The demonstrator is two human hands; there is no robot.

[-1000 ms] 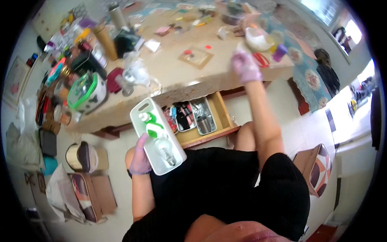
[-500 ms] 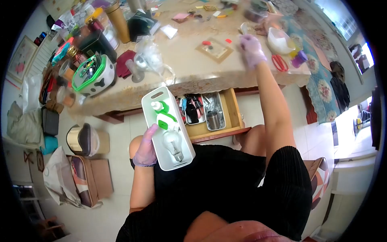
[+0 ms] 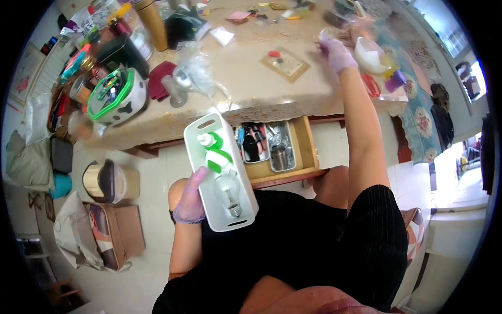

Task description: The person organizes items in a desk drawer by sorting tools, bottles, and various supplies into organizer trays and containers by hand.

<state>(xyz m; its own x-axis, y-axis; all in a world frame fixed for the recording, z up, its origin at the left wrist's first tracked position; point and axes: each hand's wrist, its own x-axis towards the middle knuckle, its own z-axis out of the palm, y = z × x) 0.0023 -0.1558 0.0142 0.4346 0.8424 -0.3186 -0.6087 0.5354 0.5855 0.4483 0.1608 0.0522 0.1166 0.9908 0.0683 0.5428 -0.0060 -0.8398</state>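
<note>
My left hand [image 3: 191, 200], in a thin purple glove, grips the side of a white plastic bin [image 3: 244, 206] held tilted above my lap. Inside the bin lie a clear light bulb [image 3: 228, 193], a green and white pump bottle [image 3: 210, 140] and a green and white piece [image 3: 219, 161]. My right hand [image 3: 339, 54], gloved too, is over the far right of the table. Its fingers look curled together, but blur hides what they hold, if anything. Left of it, a small red piece [image 3: 274, 54] rests on a flat tan-edged packet [image 3: 286, 65].
An open wooden drawer [image 3: 306, 149] holds white trays of small items. Beside my right hand are a white bowl [image 3: 370, 55], red-handled scissors [image 3: 372, 85] and a purple-capped container [image 3: 395, 80]. At left stand a green-rimmed basket [image 3: 118, 99], a clear plastic bag [image 3: 196, 73] and several bottles.
A second small red piece, earlier on the table between the packet and my right hand, no longer shows there. My right hand has shifted slightly away. My left hand still holds the bin.
</note>
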